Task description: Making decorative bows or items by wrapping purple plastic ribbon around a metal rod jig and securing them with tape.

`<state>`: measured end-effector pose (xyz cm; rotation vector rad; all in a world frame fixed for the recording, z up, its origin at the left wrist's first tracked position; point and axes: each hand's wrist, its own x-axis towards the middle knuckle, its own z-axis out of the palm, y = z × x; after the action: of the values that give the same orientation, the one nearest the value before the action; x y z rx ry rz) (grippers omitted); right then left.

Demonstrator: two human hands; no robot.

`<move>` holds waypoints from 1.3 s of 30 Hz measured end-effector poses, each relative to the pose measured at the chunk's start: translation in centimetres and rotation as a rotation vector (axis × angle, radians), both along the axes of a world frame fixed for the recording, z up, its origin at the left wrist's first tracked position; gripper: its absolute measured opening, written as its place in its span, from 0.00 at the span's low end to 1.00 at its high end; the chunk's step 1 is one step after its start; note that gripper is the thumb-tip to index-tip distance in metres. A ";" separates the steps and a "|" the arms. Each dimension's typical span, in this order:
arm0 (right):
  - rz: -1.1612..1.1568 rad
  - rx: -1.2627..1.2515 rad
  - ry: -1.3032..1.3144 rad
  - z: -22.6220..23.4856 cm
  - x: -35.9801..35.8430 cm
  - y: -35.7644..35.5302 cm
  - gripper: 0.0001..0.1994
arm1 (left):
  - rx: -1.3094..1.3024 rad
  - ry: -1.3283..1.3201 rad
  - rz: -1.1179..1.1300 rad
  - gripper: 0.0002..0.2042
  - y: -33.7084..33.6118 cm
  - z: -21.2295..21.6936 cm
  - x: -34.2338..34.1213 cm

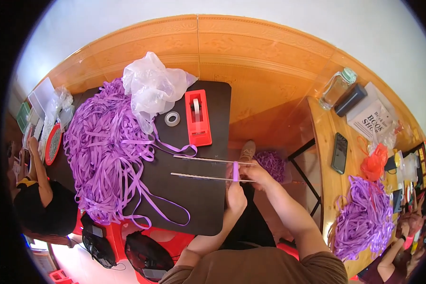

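Note:
Two thin metal rods (201,176) lie side by side with a gap between them, reaching left over the edge of the dark table. A purple ribbon band (235,171) spans both rods close to my hands. My left hand (236,196) is closed below the band, its fingertips at the lower rod and the band's lower end. On the right, my right hand (258,174) is closed around the right ends of the rods; its fingertips are partly hidden. A big heap of purple ribbon (106,151) covers the table's left part, with loose loops trailing toward the rods.
On the dark table (199,208) are a red tape dispenser (199,118), a tape roll (172,119) and a clear plastic bag (154,85). A bin of ribbon (270,165) stands below. The wooden table (324,137) holds a phone (339,153), bottle (338,88) and ribbon pile (363,217). People sit at both sides.

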<state>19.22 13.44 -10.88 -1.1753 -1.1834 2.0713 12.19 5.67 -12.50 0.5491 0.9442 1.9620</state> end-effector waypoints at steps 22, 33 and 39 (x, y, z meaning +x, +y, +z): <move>-0.399 0.429 0.265 1.3 2.7 -7.6 0.07 | -0.196 -0.181 0.078 0.07 -1.9 2.7 2.2; -0.409 0.442 0.216 0.3 4.2 -8.3 0.08 | -0.297 -0.103 0.170 0.07 -1.7 2.5 2.3; -0.410 0.429 0.229 -0.2 5.1 -8.2 0.08 | -0.238 -0.139 0.095 0.07 -2.9 3.5 1.7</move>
<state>24.28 5.27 -11.12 -0.8622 -1.0954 1.5052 13.90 2.81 -8.96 0.2335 1.1128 1.9089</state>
